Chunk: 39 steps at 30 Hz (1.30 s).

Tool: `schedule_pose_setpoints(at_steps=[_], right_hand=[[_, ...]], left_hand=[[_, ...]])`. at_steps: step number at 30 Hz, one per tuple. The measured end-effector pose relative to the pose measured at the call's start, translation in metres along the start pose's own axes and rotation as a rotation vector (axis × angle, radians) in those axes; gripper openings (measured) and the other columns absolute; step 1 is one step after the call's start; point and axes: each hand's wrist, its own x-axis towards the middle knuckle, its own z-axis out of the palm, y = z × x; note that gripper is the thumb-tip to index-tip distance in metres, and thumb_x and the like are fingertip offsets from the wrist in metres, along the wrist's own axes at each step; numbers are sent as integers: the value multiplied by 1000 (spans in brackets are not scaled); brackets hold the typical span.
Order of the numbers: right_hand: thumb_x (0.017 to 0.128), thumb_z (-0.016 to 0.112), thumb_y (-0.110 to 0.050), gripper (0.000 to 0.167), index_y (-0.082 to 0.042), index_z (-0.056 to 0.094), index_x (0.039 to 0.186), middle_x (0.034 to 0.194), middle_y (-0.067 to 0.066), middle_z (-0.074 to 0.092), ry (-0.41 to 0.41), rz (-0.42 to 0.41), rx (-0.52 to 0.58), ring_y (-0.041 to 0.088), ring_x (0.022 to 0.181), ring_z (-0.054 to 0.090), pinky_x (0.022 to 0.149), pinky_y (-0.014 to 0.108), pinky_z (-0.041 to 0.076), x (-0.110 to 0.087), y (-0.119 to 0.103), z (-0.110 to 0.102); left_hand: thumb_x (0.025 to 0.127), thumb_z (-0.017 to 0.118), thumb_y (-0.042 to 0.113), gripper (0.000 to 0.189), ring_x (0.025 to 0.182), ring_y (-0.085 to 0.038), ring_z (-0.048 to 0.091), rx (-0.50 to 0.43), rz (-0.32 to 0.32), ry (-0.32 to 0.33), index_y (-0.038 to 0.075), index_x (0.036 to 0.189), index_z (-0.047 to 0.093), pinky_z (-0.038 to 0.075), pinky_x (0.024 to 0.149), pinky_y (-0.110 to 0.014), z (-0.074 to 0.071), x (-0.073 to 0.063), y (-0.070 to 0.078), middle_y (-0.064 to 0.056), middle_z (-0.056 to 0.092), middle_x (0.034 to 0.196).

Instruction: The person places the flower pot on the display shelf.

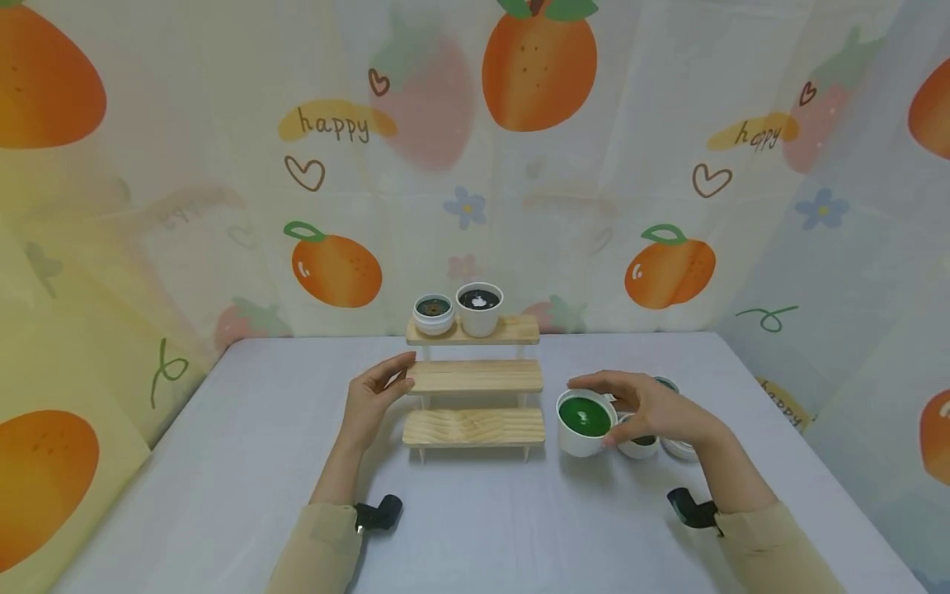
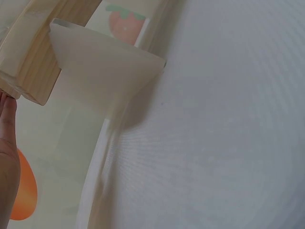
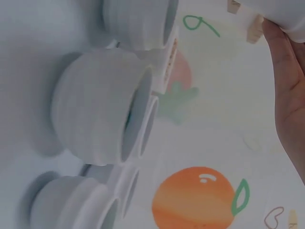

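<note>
My right hand (image 1: 653, 404) grips a white cup (image 1: 575, 441) with green contents by its rim and side, raised above the table at the right of a three-step wooden display stand (image 1: 475, 377). Part of this cup (image 3: 286, 14) shows at the top corner of the right wrist view, beside the fingers. At the stand's left, my left hand (image 1: 371, 404) holds the end of the middle step between thumb and fingers. In the left wrist view a fingertip meets the wooden step (image 2: 40, 78); the rest of that hold is out of sight.
On the top step stand a small white cup (image 1: 434, 323) with dark contents and a taller white cup (image 1: 479, 322). Several white cups, one of them a ribbed cup (image 3: 95, 105), stand on the table (image 1: 475, 528) behind and under my right hand. A fruit-print cloth (image 1: 519, 198) hangs behind.
</note>
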Motion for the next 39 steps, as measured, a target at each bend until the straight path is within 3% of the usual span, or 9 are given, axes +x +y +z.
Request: schedule_pose_setpoints(at_steps=[3, 6, 10, 19, 27, 39], right_hand=[[78, 82, -18, 74, -17, 49, 144, 149, 10, 51, -7, -22, -17, 28, 141, 45, 112, 71, 39, 6, -4, -3], [78, 81, -17, 73, -18, 49, 144, 149, 9, 51, -3, -19, -21, 40, 142, 41, 112, 75, 35, 12, -8, -5], [79, 80, -16, 72, -19, 49, 144, 150, 9, 51, 17, -17, -23, 39, 142, 42, 111, 77, 34, 19, -12, -7], [78, 83, -19, 73, -21, 50, 143, 150, 6, 51, 65, -34, -33, 32, 143, 42, 114, 67, 40, 35, -24, -16], [78, 83, -19, 73, -22, 50, 143, 148, 1, 52, 86, -38, -52, 28, 143, 43, 115, 66, 40, 51, -37, -28], [80, 79, -13, 72, -14, 48, 145, 150, 7, 50, 121, -22, 6, 29, 144, 40, 119, 65, 34, 77, -43, -39]], left_hand=[[86, 72, 1, 44, 116, 5, 62, 1, -1, 1, -9, 128, 60, 50, 106, -15, 0, 0, 0, 15, 70, 117], [87, 72, 1, 44, 116, 5, 62, 3, -2, 3, -9, 128, 60, 50, 106, -15, 0, 0, -1, 17, 70, 116], [87, 72, 2, 44, 116, 5, 62, 6, -5, 3, -8, 128, 60, 50, 106, -15, 0, 0, -1, 18, 70, 115], [87, 72, 1, 44, 116, 5, 62, 6, -10, 3, -8, 128, 60, 50, 106, -15, 0, 0, 0, 19, 70, 115], [87, 72, 3, 43, 117, 5, 61, 19, -11, 3, -6, 128, 61, 50, 106, -15, 1, 0, 1, 14, 70, 119], [87, 72, 2, 44, 116, 5, 62, 10, -22, 3, -7, 128, 60, 50, 106, -15, 0, 0, 2, 16, 70, 117]])
